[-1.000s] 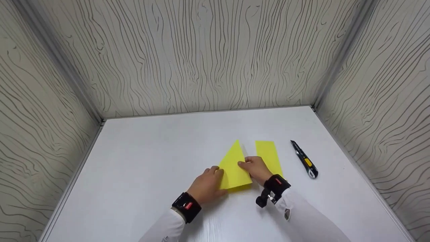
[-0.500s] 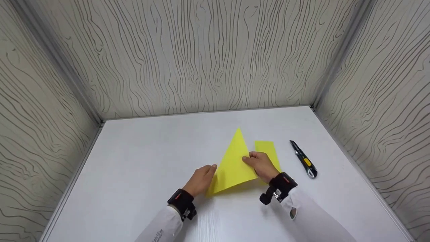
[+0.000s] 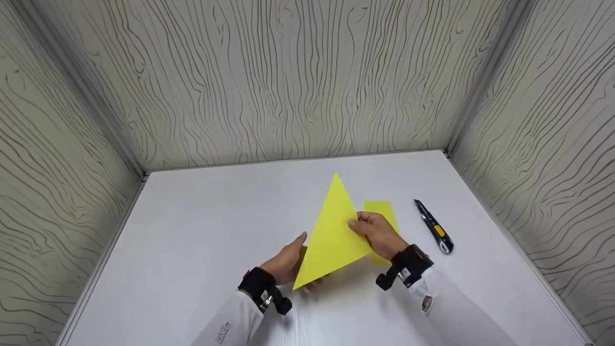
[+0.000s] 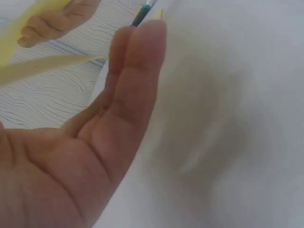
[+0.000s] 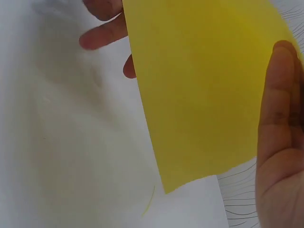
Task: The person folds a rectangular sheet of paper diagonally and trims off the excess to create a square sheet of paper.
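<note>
A yellow sheet of paper (image 3: 331, 240), folded or cut to a triangle, is raised above the table with its point away from me. My right hand (image 3: 382, 234) pinches its right edge, thumb on top and fingers underneath. At the sheet's lower left is my left hand (image 3: 286, 262), its fingers partly hidden behind the paper. The left wrist view shows that left hand (image 4: 114, 109) with fingers extended and nothing gripped. In the right wrist view the paper's underside (image 5: 199, 95) hangs between the right hand (image 5: 282, 123) and the left fingertips (image 5: 104, 37).
A yellow paper strip (image 3: 383, 207) lies on the white table (image 3: 216, 216), partly behind my right hand. Farther right lies a black utility knife (image 3: 435, 228) with a yellow slider. Wood-patterned panels (image 3: 288, 81) enclose the table at the back and sides.
The yellow paper has been lifted off the table and tilted up by my right hand. My left hand has let go of its left edge, moved left and turned palm inward.
</note>
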Demonstrator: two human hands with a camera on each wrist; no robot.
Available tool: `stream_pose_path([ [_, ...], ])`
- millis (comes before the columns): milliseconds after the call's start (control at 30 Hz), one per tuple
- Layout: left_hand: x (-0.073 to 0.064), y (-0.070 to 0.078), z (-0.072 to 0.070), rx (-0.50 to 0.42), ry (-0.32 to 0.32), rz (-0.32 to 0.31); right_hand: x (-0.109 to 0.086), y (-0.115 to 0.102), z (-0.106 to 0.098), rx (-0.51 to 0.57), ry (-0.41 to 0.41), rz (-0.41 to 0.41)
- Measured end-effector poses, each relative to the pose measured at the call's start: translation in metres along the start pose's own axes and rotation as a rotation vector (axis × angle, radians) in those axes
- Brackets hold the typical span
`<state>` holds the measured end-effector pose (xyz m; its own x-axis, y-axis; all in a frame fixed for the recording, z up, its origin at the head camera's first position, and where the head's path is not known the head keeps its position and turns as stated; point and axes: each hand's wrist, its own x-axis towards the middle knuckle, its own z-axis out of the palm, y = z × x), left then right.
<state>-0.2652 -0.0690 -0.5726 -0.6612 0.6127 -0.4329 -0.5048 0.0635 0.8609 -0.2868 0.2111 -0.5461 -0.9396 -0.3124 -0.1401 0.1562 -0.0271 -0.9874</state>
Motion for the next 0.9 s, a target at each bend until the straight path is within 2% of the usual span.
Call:
stream_pose_path([
  [133, 0.0, 0.003, 0.001, -0.03, -0.036, 0.008, -0.001, 0.001, -0.003, 0.052, -0.032, 0.006],
  [267, 0.001, 0.004, 0.001, -0.009, -0.001, 0.06, -0.001, 0.003, -0.006, 0.121, -0.034, -0.015],
  [333, 0.003, 0.003, 0.0, -0.009, 0.052, 0.099, 0.0, 0.005, -0.008, 0.139, -0.018, -0.026],
  [400, 0.005, 0.002, -0.002, -0.014, 0.131, 0.138, 0.0, 0.007, -0.012, 0.137, 0.011, -0.028],
  [533, 0.006, 0.003, -0.009, -0.028, 0.319, 0.2, 0.003, 0.012, -0.017, 0.059, 0.137, 0.008],
  [633, 0.006, 0.005, -0.015, -0.017, 0.413, 0.254, 0.004, 0.015, -0.02, 0.016, 0.22, 0.048],
  [767, 0.004, 0.005, -0.021, 0.013, 0.463, 0.326, 0.003, 0.016, -0.022, -0.016, 0.249, 0.081],
  [900, 0.002, 0.006, -0.026, 0.005, 0.418, 0.376, 0.003, 0.017, -0.022, -0.077, 0.244, 0.088],
])
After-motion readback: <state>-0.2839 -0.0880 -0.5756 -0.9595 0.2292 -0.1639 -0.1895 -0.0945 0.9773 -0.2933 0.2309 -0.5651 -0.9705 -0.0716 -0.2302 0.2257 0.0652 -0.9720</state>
